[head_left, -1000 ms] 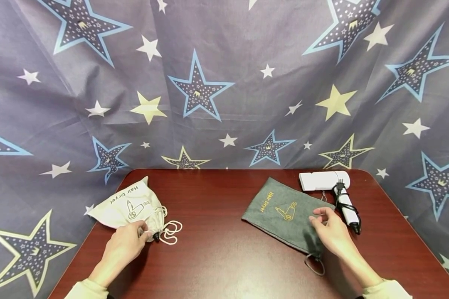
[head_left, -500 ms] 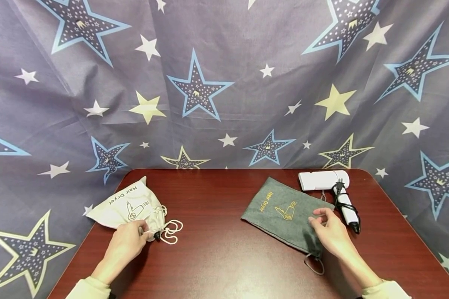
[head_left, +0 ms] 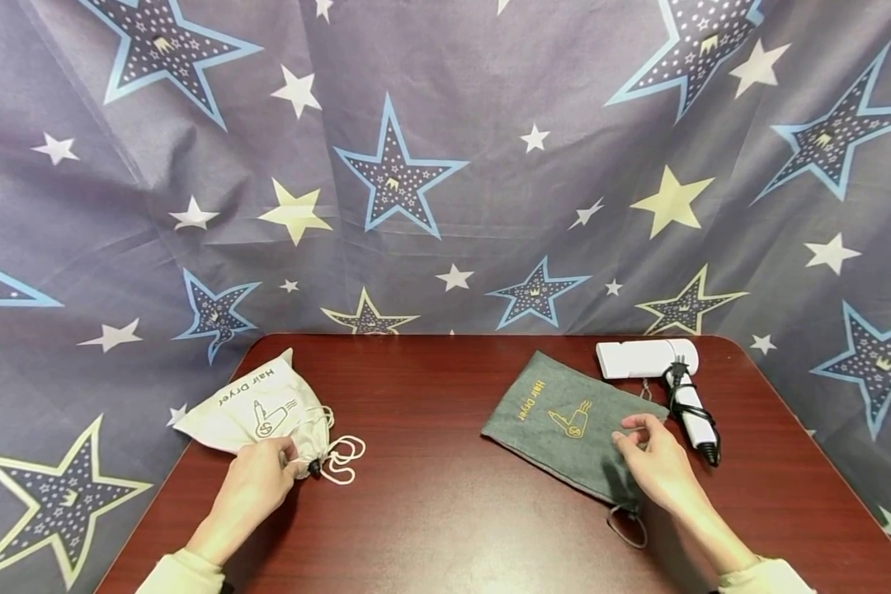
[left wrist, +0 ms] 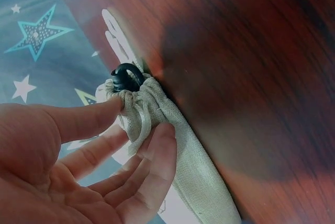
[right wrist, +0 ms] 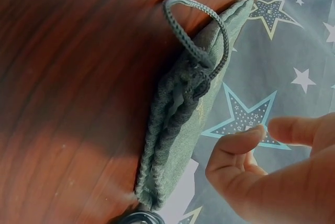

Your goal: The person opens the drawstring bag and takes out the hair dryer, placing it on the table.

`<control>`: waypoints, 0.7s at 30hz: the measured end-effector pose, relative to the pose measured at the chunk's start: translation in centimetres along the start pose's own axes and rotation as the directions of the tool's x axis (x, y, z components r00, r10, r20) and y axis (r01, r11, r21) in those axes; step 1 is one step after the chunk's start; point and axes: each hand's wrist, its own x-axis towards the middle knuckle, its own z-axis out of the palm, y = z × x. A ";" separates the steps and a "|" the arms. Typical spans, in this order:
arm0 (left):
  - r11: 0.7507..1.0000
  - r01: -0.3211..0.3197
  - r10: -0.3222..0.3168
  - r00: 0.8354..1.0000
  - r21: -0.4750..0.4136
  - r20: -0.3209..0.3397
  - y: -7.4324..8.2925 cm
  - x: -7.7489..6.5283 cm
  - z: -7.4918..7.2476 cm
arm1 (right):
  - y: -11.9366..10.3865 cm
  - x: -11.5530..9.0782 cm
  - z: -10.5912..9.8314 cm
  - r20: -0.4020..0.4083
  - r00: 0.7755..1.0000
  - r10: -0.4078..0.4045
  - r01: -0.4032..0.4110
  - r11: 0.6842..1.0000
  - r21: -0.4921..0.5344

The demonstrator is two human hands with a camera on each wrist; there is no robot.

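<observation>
On the left of the table lies a cream drawstring bag [head_left: 260,404] printed "Hair Dryer". My left hand [head_left: 256,487] pinches the gathered fabric at its mouth between thumb and fingers. A black looped piece [left wrist: 125,77] pokes out of that mouth, beside the white cords [head_left: 345,458]. To the right a grey drawstring bag [head_left: 564,421] with yellow lettering lies flat, its mouth slightly parted and a cord loop [right wrist: 183,25] sticking out. Over its near right corner is my right hand [head_left: 661,466], fingers loosely bent and holding nothing.
A white hair dryer [head_left: 634,360] with its black cord [head_left: 686,408] wrapped round the handle lies at the back right, just beyond the grey bag. The reddish-brown table [head_left: 416,495] ends against a star-patterned curtain [head_left: 445,165].
</observation>
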 end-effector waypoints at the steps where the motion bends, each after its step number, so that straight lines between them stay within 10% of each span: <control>1: 1.000 0.001 -0.001 1.000 0.000 0.001 0.1 0.0 0.0 | 0.0 0.0 0.0 0.002 1.000 0.002 -0.002 1.000 0.002; 21: 0.999 -0.043 0.043 0.999 -0.001 -0.016 1.1 -0.1 0.8 | 0.3 0.0 0.2 0.016 1.000 0.005 -0.005 1.000 -0.002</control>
